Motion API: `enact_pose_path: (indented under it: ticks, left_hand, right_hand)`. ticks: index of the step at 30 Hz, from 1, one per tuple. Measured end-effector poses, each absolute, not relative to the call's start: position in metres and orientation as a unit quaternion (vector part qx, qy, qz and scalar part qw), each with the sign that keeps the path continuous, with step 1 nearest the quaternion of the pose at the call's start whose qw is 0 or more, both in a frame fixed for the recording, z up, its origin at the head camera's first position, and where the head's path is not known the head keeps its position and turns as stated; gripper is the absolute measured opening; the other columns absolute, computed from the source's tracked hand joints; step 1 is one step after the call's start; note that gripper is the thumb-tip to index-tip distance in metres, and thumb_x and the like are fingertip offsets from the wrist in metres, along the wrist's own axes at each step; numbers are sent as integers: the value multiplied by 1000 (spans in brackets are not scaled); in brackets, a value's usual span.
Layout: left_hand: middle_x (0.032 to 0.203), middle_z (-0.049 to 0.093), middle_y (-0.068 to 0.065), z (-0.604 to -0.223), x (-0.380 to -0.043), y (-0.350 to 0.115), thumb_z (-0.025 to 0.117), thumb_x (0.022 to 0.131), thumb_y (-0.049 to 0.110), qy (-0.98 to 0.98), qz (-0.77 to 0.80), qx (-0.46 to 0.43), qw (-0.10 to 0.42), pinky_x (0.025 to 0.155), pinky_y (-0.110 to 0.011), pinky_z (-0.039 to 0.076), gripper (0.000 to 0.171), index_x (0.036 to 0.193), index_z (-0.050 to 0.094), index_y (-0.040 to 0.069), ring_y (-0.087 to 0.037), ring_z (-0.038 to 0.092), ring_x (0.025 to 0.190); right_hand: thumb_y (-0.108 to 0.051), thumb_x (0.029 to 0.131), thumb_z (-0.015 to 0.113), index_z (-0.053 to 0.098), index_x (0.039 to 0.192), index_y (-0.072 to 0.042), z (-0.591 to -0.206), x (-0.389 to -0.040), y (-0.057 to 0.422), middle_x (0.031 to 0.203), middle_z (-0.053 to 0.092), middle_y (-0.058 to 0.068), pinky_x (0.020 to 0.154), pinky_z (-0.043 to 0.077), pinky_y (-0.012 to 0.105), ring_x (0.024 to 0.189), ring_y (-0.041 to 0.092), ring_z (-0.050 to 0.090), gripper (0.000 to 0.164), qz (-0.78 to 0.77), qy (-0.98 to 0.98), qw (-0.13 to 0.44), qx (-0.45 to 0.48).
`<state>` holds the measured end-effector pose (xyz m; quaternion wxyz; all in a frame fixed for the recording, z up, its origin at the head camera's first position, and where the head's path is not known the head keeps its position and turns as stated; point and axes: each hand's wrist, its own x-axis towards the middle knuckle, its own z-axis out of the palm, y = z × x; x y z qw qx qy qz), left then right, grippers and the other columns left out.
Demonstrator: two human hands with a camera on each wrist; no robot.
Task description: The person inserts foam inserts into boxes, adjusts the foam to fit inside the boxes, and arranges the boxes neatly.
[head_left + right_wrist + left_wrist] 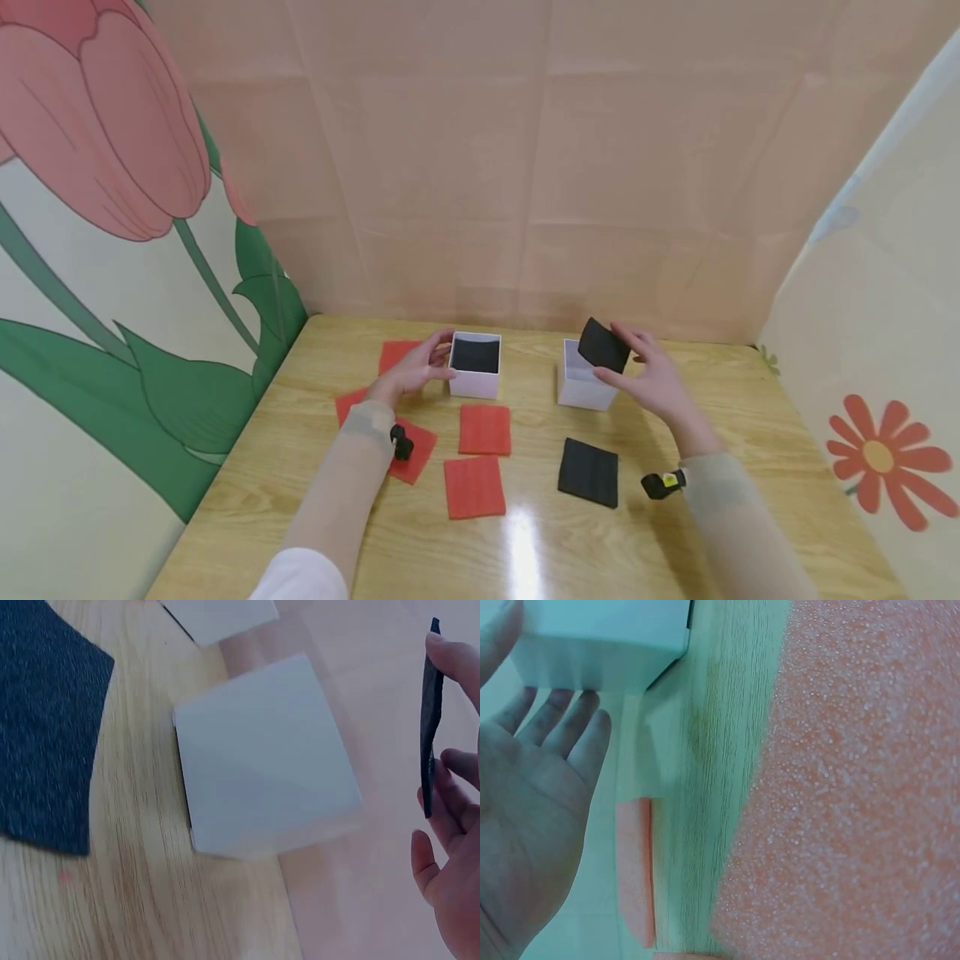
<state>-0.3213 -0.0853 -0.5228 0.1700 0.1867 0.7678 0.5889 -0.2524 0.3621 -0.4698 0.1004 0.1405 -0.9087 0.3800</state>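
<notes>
Two white open boxes stand at the back of the wooden table [675, 533]. The left box [475, 377] has a black foam layer inside. My left hand [433, 360] lies with straight fingers against its left wall; the left wrist view shows the open palm [536, 802] beside the box [600, 652]. My right hand [624, 360] pinches a black foam square [603, 344] tilted just above the right box [583, 387]. In the right wrist view the square [429, 720] appears edge-on between the fingers [450, 817], right of the box [262, 757].
Several red foam squares lie around my left forearm, among them one [484, 429] and another [474, 486] in front of the left box. A second black foam square [588, 472] lies in front of the right box. Printed fabric walls enclose the table on three sides.
</notes>
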Motion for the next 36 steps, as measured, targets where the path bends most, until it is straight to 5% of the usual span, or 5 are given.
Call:
enact_pose_path:
  ticks: [14,28,36]
  left_hand:
    - [172,30,-12,-523,-323,-80,80,95,8,769,589,180,171,126,-45,31,92,169,25,7,-34,35,157]
    - [172,30,-13,-519,-327,-75,79,96,9,772,587,175,168,126,-45,31,91,169,25,8,-35,35,157]
    - [173,29,-11,-517,-328,-74,78,97,12,778,580,175,167,126,-44,31,91,170,24,10,-33,36,157]
  right_hand:
    - [-42,85,93,53,160,-18,-456,-262,303,153,48,9,112,40,68,138,39,49,89,375,-901,68,209]
    - [-44,78,96,59,155,-14,-469,-287,239,148,55,10,112,45,57,133,33,53,90,324,-899,39,292]
    - [-60,81,86,59,156,-19,-474,-309,211,150,54,7,112,45,56,133,31,53,89,231,-918,25,320]
